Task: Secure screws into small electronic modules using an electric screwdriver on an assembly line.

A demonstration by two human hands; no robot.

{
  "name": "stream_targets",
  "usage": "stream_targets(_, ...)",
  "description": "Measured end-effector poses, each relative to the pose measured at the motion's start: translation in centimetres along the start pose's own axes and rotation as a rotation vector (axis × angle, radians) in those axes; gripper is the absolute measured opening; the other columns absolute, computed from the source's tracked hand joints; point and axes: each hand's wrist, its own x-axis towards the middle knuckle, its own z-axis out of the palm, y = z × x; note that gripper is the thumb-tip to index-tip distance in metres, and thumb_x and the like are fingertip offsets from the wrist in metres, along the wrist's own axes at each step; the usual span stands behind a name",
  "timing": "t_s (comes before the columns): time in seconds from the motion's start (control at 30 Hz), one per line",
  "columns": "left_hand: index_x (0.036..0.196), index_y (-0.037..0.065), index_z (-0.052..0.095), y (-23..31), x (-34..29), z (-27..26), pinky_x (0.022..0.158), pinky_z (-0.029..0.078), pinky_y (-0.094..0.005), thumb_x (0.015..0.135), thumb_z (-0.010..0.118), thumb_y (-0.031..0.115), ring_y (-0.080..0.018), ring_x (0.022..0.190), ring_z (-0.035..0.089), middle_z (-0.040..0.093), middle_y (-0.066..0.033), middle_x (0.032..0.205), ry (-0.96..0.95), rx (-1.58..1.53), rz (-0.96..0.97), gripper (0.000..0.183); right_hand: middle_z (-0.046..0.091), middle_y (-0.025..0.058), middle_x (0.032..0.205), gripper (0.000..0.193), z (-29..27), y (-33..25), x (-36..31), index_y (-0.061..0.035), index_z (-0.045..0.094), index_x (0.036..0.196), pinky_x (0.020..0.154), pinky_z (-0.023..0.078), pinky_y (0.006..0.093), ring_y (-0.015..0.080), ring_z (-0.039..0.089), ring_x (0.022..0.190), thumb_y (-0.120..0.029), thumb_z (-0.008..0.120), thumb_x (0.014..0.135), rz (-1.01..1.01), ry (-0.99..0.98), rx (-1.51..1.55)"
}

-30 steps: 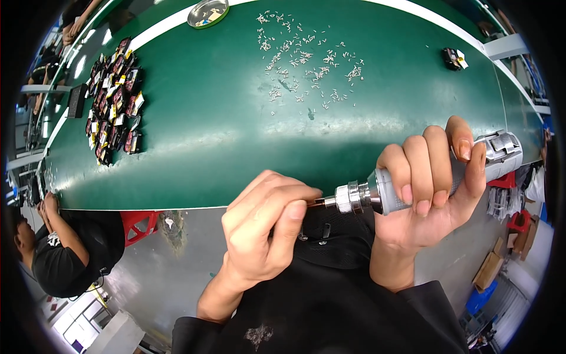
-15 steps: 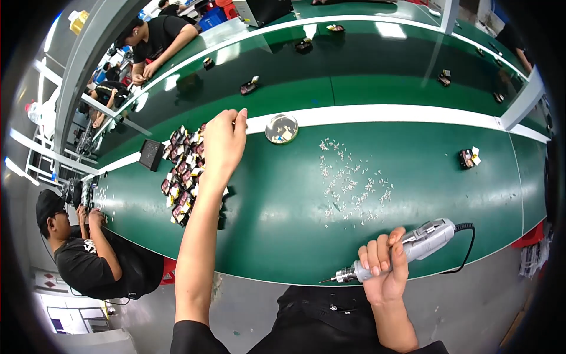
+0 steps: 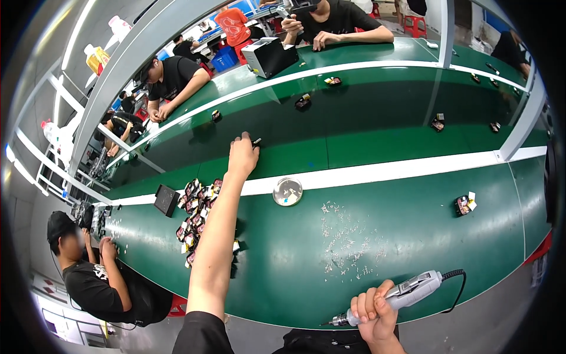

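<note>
As our right hand's [image 3: 372,308] fingers wrap the power tool [image 3: 415,289], a pale tab [image 3: 257,141] shows just right of our left hand [image 3: 242,158], pinched or not we cannot tell.

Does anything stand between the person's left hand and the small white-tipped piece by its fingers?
Nothing visible does: the left hand is past the white rail, close beside the small white-tipped piece. Whether they touch is unclear.

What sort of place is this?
Probably a factory assembly line: a corded grey power tool in the right hand, many similar small black units heaped on a green bench, and other people nearby.
</note>
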Motion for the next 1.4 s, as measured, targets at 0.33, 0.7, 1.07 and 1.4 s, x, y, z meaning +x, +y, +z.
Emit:
stream_targets(0.33,0.113,0.003,0.055,8.1,-19.2,-11.1,0.083,0.047,-0.0353,0.071,0.066,-0.007,-0.0281,0.103,0.056,0.059,-0.0128,0.114,-0.171,-0.483,0.298,0.045,0.037,0.0004,0.056,0.015,-0.5,-0.4,-0.1,-0.011,0.041,0.089,0.056,0.038,0.0308,0.0123,0.039,0.047,-0.015,0.056,0.09,0.0,-0.012,-0.028)
stream_targets(0.7,0.114,-0.004,0.054,12.8,-31.9,-15.6,0.088,0.046,-0.0407,0.07,0.066,-0.008,-0.0347,0.107,0.052,0.055,-0.0147,0.118,-0.383,-0.665,0.287,0.046,0.037,-0.0017,0.055,0.009,-0.5,-0.2,0.0,-0.0108,0.044,0.089,0.056,0.037,0.0292,0.0104,0.038,0.047,-0.014,0.051,0.093,0.034,-0.099,-0.022)
stream_targets(1.07,0.093,-0.003,0.056,14.5,-32.3,-14.7,0.076,0.046,-0.0397,0.072,0.065,-0.007,-0.0331,0.088,0.055,0.057,-0.0143,0.095,-0.184,-0.57,0.193,0.023,0.039,-0.0012,0.055,0.007,1.1,1.3,-4.3,-0.0116,0.046,0.092,0.056,0.038,0.0291,0.0107,0.041,0.046,-0.013,0.052,0.091,0.143,-0.128,-0.021)
stream_targets(1.4,0.089,-0.009,0.063,14.9,-33.2,-13.1,0.068,0.055,-0.0319,0.062,0.062,0.0,-0.0259,0.088,0.059,0.062,-0.0151,0.095,-0.062,-0.421,0.551,0.028,0.041,0.0023,0.06,0.007,2.2,3.8,-7.2,-0.0073,0.044,0.094,0.057,0.04,0.0303,0.013,0.043,0.051,-0.006,0.05,0.091,0.162,0.114,-0.144)
